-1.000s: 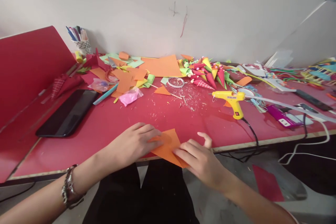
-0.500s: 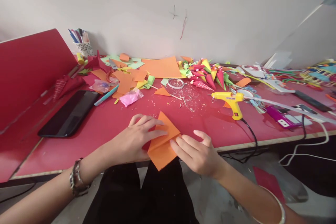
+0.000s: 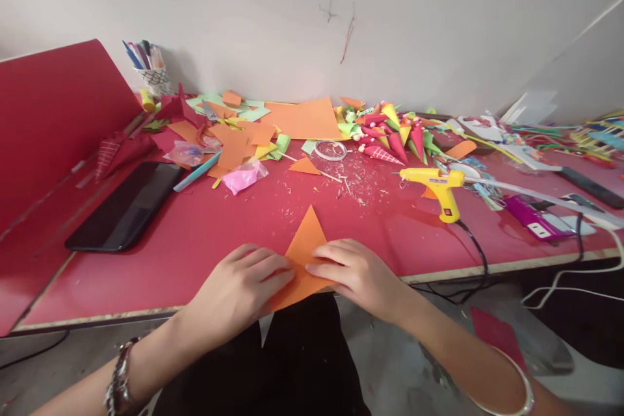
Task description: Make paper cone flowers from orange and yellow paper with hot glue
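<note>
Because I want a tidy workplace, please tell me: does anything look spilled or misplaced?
Pale crumbs lie scattered on the tabletop, left of the glue gun, like spilled debris. A red sheet lies on the floor.

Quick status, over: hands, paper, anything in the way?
Left hand and right hand on orange paper. Glue gun off to the right, touching neither.

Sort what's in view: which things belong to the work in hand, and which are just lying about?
In the work:
- orange paper, under left hand and right hand
- probably glue gun, paper cones

Apparently lying about:
- black device
- pen cup
- purple device
</note>
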{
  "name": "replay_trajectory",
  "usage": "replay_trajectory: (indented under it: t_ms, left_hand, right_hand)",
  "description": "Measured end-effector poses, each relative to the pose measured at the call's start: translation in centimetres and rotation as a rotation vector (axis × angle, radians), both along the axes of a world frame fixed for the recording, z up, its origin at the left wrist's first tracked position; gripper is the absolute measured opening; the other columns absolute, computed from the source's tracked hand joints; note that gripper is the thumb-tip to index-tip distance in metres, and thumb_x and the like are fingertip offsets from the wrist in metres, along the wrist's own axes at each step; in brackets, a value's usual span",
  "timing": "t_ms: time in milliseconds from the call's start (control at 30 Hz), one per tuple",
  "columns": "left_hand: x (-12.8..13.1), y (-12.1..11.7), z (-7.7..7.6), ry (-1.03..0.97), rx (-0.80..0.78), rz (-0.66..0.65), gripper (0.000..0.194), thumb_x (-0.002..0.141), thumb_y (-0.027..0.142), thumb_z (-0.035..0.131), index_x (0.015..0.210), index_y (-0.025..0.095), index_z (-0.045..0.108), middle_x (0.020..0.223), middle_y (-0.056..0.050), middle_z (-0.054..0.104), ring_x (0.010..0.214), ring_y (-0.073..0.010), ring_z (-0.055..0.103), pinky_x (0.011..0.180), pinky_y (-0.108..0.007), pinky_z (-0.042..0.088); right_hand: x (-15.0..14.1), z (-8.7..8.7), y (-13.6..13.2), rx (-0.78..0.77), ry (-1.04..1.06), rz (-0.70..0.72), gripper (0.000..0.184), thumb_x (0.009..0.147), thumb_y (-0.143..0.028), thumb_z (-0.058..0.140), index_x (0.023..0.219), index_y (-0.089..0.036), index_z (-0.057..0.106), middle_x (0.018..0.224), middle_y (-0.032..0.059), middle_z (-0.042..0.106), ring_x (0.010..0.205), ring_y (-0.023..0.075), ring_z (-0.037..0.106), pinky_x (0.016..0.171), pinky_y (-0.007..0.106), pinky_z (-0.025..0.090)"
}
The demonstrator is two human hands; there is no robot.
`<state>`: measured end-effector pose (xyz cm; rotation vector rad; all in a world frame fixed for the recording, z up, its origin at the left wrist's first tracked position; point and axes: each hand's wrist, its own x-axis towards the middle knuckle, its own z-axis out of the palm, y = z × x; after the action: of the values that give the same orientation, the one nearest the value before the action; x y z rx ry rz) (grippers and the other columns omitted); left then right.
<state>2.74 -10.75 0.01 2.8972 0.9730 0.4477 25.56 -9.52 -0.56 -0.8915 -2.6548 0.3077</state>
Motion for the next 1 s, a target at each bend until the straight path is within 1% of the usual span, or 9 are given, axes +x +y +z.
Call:
replay_trajectory:
  t_ms: [67,233,333,433,533,667,833,900,1000]
  left_hand:
    - [0.0,-0.2,-0.1,-0.026,0.001,0.009,0.021,0.085,0.02,0.039,0.093,0.021,0.058,0.09,-0.002,0.063,0.076,-0.0148,0.056,0.065,-0.028,0.04]
    - [-0.4,-0.2,-0.2,-0.027,0.022,0.056,0.025,0.087,0.017,0.033,0.093,0.02,0.057,0.089,-0.001,0.063,0.076,-0.0153,0.054,0.067,-0.03,0.035]
    - [-0.6,0.2,-0.3,-0.023,0.004,0.081,0.023,0.086,0.017,0.035,0.092,0.021,0.057,0.088,0.001,0.063,0.073,-0.0145,0.053,0.067,-0.03,0.032]
    - [-0.6,0.4,-0.5,-0.044,-0.031,0.103,0.019,0.085,0.02,0.039,0.088,0.023,0.058,0.085,0.002,0.063,0.07,-0.0133,0.053,0.065,-0.029,0.03]
    - [-0.3,0.6,-0.6,-0.052,-0.042,0.147,0.016,0.084,0.025,0.044,0.079,0.021,0.059,0.078,0.002,0.063,0.068,-0.0132,0.053,0.064,-0.029,0.028]
    - [0.2,0.8,-0.8,-0.081,-0.085,0.276,0.02,0.081,0.032,0.048,0.069,0.019,0.058,0.072,0.001,0.062,0.066,-0.013,0.053,0.064,-0.028,0.029]
    - [0.2,1.0,-1.5,-0.095,-0.099,0.387,0.025,0.08,0.039,0.048,0.071,0.017,0.058,0.081,-0.001,0.062,0.07,-0.0144,0.055,0.065,-0.028,0.034]
    - [0.2,0.9,-1.7,-0.084,-0.082,0.413,0.028,0.08,0.039,0.047,0.069,0.016,0.057,0.082,-0.002,0.061,0.07,-0.0152,0.056,0.064,-0.028,0.037]
    - [0.2,0.9,-1.7,-0.053,-0.077,0.455,0.034,0.081,0.041,0.044,0.061,0.016,0.052,0.081,-0.003,0.06,0.068,-0.015,0.055,0.06,-0.027,0.039]
  right_hand:
    - [0.2,-0.1,0.2,-0.038,0.035,0.001,0.021,0.083,-0.019,0.046,0.097,-0.023,0.061,0.1,0.0032,0.06,0.09,0.0142,0.053,0.079,0.03,0.041]
    - [0.6,-0.5,0.6,-0.144,0.114,-0.012,0.018,0.083,-0.023,0.047,0.093,-0.023,0.062,0.101,0.0021,0.06,0.091,0.0123,0.053,0.081,0.029,0.04]
    - [0.4,-0.7,0.6,-0.145,0.143,-0.045,0.016,0.082,-0.02,0.048,0.091,-0.022,0.062,0.1,0.0021,0.059,0.091,0.0118,0.052,0.081,0.028,0.039]
    - [0.1,-0.8,0.4,-0.143,0.157,-0.068,0.016,0.081,-0.017,0.049,0.09,-0.021,0.062,0.1,0.0025,0.059,0.092,0.0124,0.051,0.083,0.029,0.038]
    - [-0.3,-0.7,0.5,-0.175,0.179,-0.097,0.013,0.082,-0.021,0.049,0.084,-0.02,0.062,0.095,0.0024,0.059,0.086,0.0122,0.051,0.079,0.028,0.039]
    - [-0.9,-0.5,0.9,-0.244,0.243,-0.191,0.015,0.078,-0.028,0.054,0.07,-0.017,0.06,0.086,0.002,0.059,0.078,0.0115,0.052,0.073,0.025,0.041]
    - [-1.5,-0.6,1.2,-0.287,0.276,-0.338,0.013,0.075,-0.028,0.058,0.07,-0.016,0.055,0.078,0.0021,0.056,0.074,0.0126,0.051,0.067,0.024,0.042]
    - [-1.6,-0.7,1.2,-0.276,0.263,-0.367,0.013,0.074,-0.027,0.059,0.071,-0.016,0.054,0.079,0.0029,0.056,0.074,0.0134,0.051,0.066,0.024,0.042]
    - [-1.7,-0.9,0.9,-0.213,0.239,-0.387,0.012,0.075,-0.026,0.057,0.07,-0.016,0.052,0.081,0.0042,0.056,0.076,0.0148,0.051,0.067,0.026,0.042]
